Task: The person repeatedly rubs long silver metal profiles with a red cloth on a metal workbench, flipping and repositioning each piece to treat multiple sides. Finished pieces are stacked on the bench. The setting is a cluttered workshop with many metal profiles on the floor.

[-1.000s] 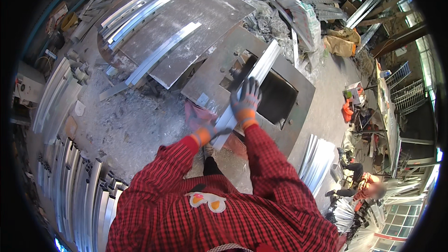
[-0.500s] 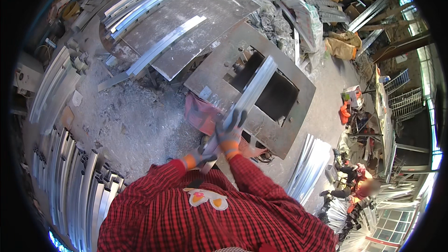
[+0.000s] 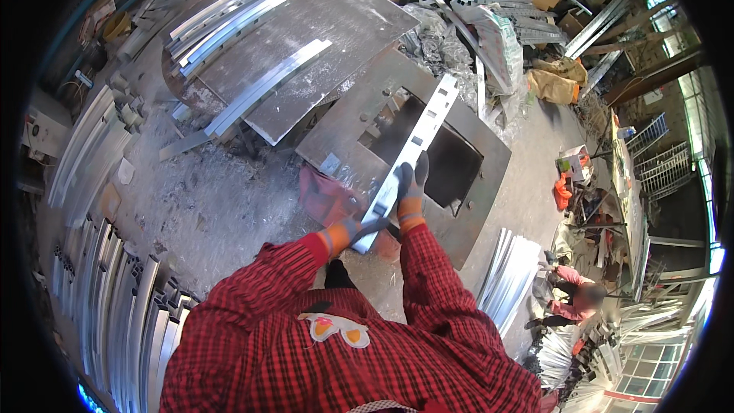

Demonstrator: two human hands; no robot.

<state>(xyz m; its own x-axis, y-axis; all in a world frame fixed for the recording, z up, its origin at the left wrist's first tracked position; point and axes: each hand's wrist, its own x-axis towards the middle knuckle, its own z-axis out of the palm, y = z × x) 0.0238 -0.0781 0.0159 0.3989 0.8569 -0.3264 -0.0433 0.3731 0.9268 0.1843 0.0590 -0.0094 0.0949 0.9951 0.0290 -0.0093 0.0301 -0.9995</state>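
Note:
A long silvery metal profile (image 3: 417, 142) with a row of rectangular holes along its upper face slants away from me, over a steel-topped table (image 3: 325, 134) with a large dark opening. Gloved in grey with an orange cuff, my left hand (image 3: 358, 228) grips the profile close to its near end. Farther along, my right hand (image 3: 413, 183), in a matching glove, holds its right side, fingers wrapped on the edge. The profile's far end sticks out past the dark opening (image 3: 455, 172).
A larger metal table (image 3: 336, 15) at the back left carries several profiles (image 3: 233, 27). Bundles of profiles stand at the left (image 3: 115, 291) and lie at the right (image 3: 508, 271). A person (image 3: 577, 294) crouches at the lower right. Scrap and plastic sheeting (image 3: 436, 38) are heaped behind.
The profile has moved forward and turned, so its holed face now shows upward. Both hands have moved away from my body with it. The other person has bent forward.

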